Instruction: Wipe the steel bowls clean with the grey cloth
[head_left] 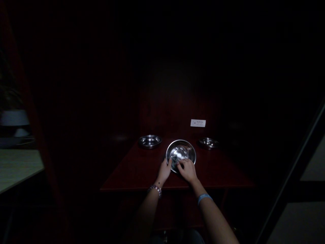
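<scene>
A shiny metal bowl (186, 149) is tilted toward me above the dark red table. My left hand (164, 170) grips its near left rim, thumb on the inside and the other fingers hidden behind it. Inside the bowl, by the near rim, lies a crumpled greyish cloth (174, 163), too dim to make out fully. My right hand (187, 169) reaches over the near right rim with its fingers pinched on this cloth, against the inner wall.
On the dark red table (142, 174), one metal basin (150, 141) stands at the back left and another metal bowl (208, 143) at the back right. A white socket panel (198, 123) is on the back wall. Dark partitions flank the table, and a pale desktop (20, 166) shows far left.
</scene>
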Available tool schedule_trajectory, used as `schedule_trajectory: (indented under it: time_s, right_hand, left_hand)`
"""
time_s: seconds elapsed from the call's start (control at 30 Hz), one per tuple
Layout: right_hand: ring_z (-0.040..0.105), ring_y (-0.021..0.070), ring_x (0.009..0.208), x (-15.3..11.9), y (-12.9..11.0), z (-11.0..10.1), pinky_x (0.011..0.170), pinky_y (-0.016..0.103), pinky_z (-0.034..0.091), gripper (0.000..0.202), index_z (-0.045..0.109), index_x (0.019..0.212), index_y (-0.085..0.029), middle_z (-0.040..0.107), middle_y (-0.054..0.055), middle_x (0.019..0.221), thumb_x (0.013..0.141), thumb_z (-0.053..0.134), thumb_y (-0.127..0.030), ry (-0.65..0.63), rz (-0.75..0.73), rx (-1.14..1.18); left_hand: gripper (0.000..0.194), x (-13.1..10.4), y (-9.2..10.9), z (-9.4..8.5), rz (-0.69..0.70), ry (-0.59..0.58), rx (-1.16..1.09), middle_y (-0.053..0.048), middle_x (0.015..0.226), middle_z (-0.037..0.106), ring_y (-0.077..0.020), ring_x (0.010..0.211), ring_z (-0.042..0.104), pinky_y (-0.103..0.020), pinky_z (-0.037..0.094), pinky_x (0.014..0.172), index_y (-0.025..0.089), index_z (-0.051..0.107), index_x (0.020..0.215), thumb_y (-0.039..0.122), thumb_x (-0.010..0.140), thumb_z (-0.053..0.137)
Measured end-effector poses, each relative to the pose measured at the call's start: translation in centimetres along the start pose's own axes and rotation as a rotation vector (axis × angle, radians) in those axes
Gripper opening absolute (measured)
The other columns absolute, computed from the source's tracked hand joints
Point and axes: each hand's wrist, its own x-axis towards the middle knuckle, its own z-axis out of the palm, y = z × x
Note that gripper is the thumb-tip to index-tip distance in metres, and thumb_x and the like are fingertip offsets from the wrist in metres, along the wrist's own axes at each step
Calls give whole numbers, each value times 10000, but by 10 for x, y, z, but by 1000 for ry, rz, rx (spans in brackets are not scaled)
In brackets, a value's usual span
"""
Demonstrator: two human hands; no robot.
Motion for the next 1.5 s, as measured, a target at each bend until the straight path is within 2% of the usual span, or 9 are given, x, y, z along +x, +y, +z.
schedule_trajectory:
  time_s: [0.23,0.4,0.5,0.67,0.8,0.87,1.0,1.27,1.5]
  right_hand:
    - [678,219,862,0,-7,-2,921,357,416,483,782,837,-178,766,122,887,1017,365,-342,73,120,-245]
    - [672,215,871,0,-10,-1,1051,428,290,498,786,834,-195,767,106,815,1024,361,-372,141,264,-322]
    - [660,223,893,-1,-10,-2,1067,443,257,476,781,852,-189,767,106,830,1020,369,-358,150,277,-326]
    - [609,263,1035,0,-9,-5,982,417,329,395,750,905,-187,763,110,973,1004,388,-309,116,127,-253]
    - [618,231,997,1,-7,-5,911,346,390,346,726,930,-195,751,80,1002,997,407,-311,59,-33,-124]
    - [634,211,963,0,-6,-4,910,318,410,348,730,925,-203,751,66,977,996,413,-326,37,-67,-73]
    - [655,219,952,0,-4,-1,910,316,433,425,755,837,-207,760,78,903,1005,390,-346,23,-9,-100]
    - [669,254,967,1,-8,-2,850,349,436,489,782,838,-198,767,123,892,1020,359,-363,52,117,-222]
    - [619,330,1052,-1,-9,-2,974,496,345,484,782,878,-180,758,174,954,1015,353,-357,111,240,-238]
  left_hand:
    - [450,0,-2,2,76,-26,60,-140,1112,741,-253,1039,702,-368,521,930,156,638,1180,498,941,469]
    - [438,-1,1,2,44,-44,127,-138,1094,751,-252,1049,701,-362,504,963,165,647,1189,488,936,495]
    - [459,-1,1,2,57,-55,154,-144,1095,750,-255,1034,705,-374,507,958,153,628,1220,485,949,463]
    - [436,-2,3,1,92,-19,120,-149,1106,743,-259,1019,706,-379,509,948,144,628,1198,459,951,455]
    - [386,-3,8,0,80,26,78,-135,1080,747,-247,1005,710,-359,511,944,153,647,1150,432,937,488]
    - [369,-3,8,0,70,31,69,-126,1060,751,-241,1001,712,-347,513,938,160,651,1140,427,933,501]
    - [373,-2,5,0,57,28,78,-126,1015,758,-242,977,717,-347,520,914,158,655,1128,438,933,504]
    - [384,-1,1,0,61,15,111,-150,1065,749,-246,995,712,-357,511,927,144,638,1150,423,947,473]
    - [423,-1,3,0,40,-22,126,-138,1052,755,-249,981,714,-358,515,908,159,624,1198,458,951,456]
